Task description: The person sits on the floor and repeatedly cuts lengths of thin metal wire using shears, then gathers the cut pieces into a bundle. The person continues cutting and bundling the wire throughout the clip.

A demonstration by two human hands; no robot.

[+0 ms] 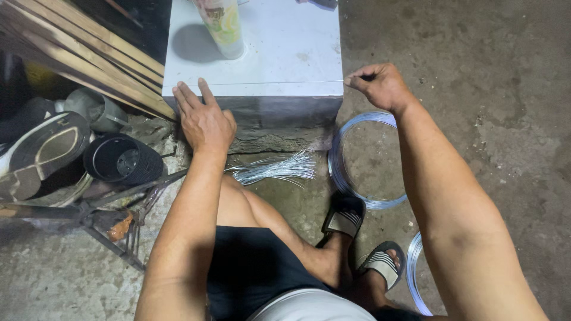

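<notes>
Looking down from the head camera, I see my left hand (204,120) lying flat on the near edge of a white slab (285,47), fingers spread apart and pressed to the surface, holding nothing that I can make out. My right hand (380,85) sits at the slab's near right corner, thumb and forefinger pinched together on the end of a thin wire (279,82). That wire runs in a straight line along the slab's front edge, from the pinch toward my left hand; whether the left fingers press on it I cannot tell.

A patterned tube (221,27) stands upright on the slab, well behind the left hand. Below the slab's front face, a bundle of cut wires (275,168) lies on the concrete floor (505,107), between my arms. Just beside it, to the right, a wire coil (363,160) lies flat under my right forearm, and a second coil (414,273) shows near my sandalled feet. To the left, wooden slats (89,53) lean by the slab, with a black pot (122,159) and a shoe (41,151) below them.
</notes>
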